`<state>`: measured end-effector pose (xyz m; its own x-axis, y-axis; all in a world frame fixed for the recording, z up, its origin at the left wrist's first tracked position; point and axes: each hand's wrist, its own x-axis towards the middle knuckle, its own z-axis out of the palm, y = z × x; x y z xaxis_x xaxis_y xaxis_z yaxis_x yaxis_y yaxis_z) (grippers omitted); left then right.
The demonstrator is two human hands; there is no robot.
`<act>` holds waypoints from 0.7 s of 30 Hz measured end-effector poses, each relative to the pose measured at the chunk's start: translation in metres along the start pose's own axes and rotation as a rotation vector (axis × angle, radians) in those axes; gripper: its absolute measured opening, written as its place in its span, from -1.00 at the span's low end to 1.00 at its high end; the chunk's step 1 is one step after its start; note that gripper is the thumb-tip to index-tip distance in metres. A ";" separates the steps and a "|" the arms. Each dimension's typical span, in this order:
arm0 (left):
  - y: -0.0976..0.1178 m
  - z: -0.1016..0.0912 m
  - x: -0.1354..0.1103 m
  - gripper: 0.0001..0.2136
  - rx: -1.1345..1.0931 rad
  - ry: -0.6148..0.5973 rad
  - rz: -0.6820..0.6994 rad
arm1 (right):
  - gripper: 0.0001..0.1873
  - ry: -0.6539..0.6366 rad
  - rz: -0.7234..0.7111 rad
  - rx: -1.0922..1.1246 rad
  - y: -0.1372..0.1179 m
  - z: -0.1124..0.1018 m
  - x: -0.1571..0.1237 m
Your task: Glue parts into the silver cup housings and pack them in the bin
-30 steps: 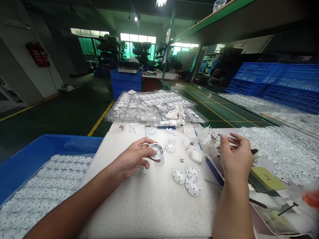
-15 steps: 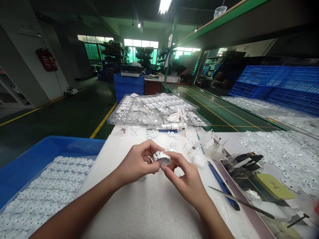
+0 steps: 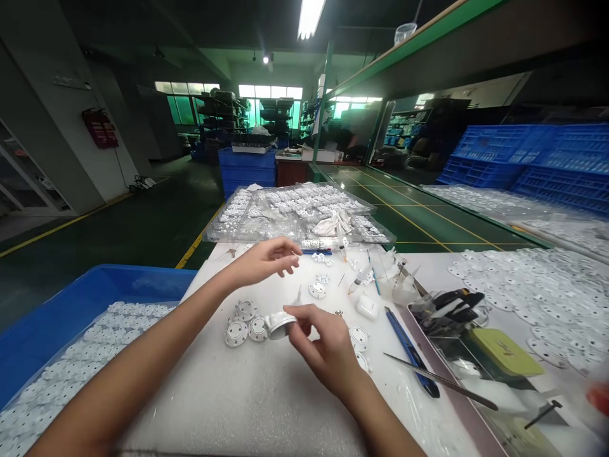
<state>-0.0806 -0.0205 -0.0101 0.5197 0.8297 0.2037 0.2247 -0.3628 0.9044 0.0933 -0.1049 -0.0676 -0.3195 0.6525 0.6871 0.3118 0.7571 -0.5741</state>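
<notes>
My right hand [image 3: 320, 343] pinches a small round white plastic cap [image 3: 280, 325] just above the white foam mat [image 3: 266, 387]. Right beside it on the mat lie three round white discs [image 3: 246, 324] with small holes. My left hand [image 3: 265, 259] reaches forward over the mat toward a heap of tiny white parts [image 3: 324, 258], fingers loosely curled and holding nothing that I can see. More white discs [image 3: 358, 337] lie partly hidden behind my right hand.
A blue bin [image 3: 57, 317] of white discs stands at the left. Clear trays of parts [image 3: 295, 209] lie at the far edge. Tweezers [image 3: 440, 381], a blue pen [image 3: 409, 352], black cutters [image 3: 457, 301] and a yellow-green box [image 3: 511, 352] lie right; white discs [image 3: 537, 292] cover the far right.
My left hand let go of the cap and reached forward. My right hand took the cap and brought it down to the discs on the mat. The view shifted right.
</notes>
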 end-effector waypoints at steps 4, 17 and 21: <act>-0.029 0.011 0.061 -0.85 0.311 -0.034 -0.123 | -0.78 -0.068 -0.137 0.019 0.004 0.010 -0.006; -0.081 0.064 0.145 -0.79 0.553 0.090 -0.564 | -0.80 0.040 -0.105 0.003 0.009 0.006 -0.007; -0.083 0.067 0.141 -0.80 0.550 0.108 -0.564 | -0.79 0.030 -0.119 0.010 0.009 0.006 -0.007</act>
<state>0.0295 0.0976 -0.0815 0.1295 0.9771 -0.1690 0.8199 -0.0096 0.5724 0.0929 -0.1029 -0.0803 -0.3264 0.5568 0.7638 0.2642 0.8296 -0.4919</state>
